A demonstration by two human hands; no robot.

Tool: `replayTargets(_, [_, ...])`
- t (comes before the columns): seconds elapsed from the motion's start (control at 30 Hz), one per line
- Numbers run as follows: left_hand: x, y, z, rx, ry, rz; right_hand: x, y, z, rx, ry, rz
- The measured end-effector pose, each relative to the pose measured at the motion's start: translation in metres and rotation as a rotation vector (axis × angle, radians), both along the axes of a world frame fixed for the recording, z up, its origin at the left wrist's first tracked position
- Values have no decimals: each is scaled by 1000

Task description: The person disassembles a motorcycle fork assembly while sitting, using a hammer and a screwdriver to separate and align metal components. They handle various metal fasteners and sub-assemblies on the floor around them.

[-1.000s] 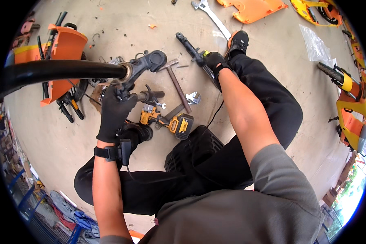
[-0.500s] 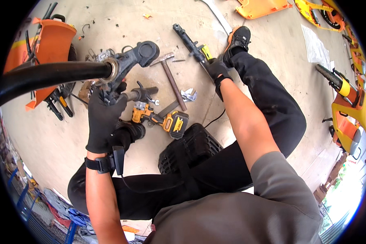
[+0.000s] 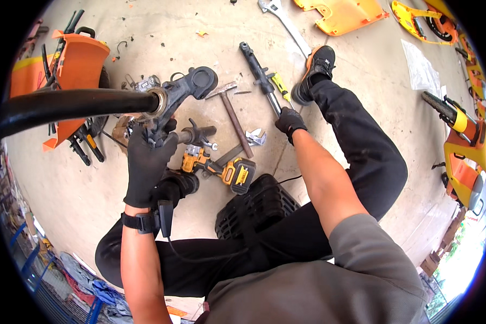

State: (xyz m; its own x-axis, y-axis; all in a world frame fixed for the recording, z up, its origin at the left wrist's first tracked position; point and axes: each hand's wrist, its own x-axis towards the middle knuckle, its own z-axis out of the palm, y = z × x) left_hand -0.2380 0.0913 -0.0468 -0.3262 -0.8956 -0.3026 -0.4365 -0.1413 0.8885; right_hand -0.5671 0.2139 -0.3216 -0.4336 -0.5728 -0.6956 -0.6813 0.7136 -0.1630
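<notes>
My left hand (image 3: 147, 164), in a black glove, is closed round a dark metal joint (image 3: 170, 100) at the end of a thick black tube (image 3: 75, 105). The undersides of those fingers are partly hidden. My gloved right hand (image 3: 291, 122) is closed round the near end of a fork leg (image 3: 262, 78), a dark sleeve with a shiny rod. Beside that leg lies a yellow-handled tool (image 3: 278, 83). Between my hands are a hammer (image 3: 235, 116), an adjustable wrench (image 3: 255, 138), a yellow and black cordless power tool (image 3: 218, 168) and a short metal pipe piece (image 3: 197, 133).
A black slotted plastic case (image 3: 259, 205) stands between my legs. A large adjustable wrench (image 3: 286, 24) lies near my right shoe (image 3: 319, 67). Orange scooter bodies (image 3: 81, 70) are at the left, with more orange and yellow ones (image 3: 464, 156) at the right. A clear plastic sheet (image 3: 420, 65) lies far right.
My right hand has slid nearer to me along the fork leg, uncovering more of its shiny rod. My left hand stays on the metal joint. The whole view has shifted slightly.
</notes>
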Motion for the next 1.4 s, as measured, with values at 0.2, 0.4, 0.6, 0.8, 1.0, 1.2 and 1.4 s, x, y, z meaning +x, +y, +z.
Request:
replayTargets(0.2, [14, 2, -7, -44, 31, -21, 5, 5, 44, -142, -408, -380])
replayTargets(0.4, [22, -1, -24, -243, 4, -77, -42, -40, 123, -410, 262, 365])
replayTargets(0.6, [19, 1, -14, -314, 52, -115, -49, -62, 281, -577, 209, 525])
replayTargets(0.8, [21, 4, -13, -305, 36, -135, -20, -63, 297, -582, 105, 454])
replayTargets(1.0, [18, 7, -8, -278, 40, -143, -1, -50, 248, -744, -68, 339])
replayTargets(1.2, [20, 7, 1, -312, -20, -167, 19, -44, 215, -931, -376, 140])
replayTargets(1.4, [3, 5, 4, -248, 11, -195, 12, -19, 156, -669, -439, 130])
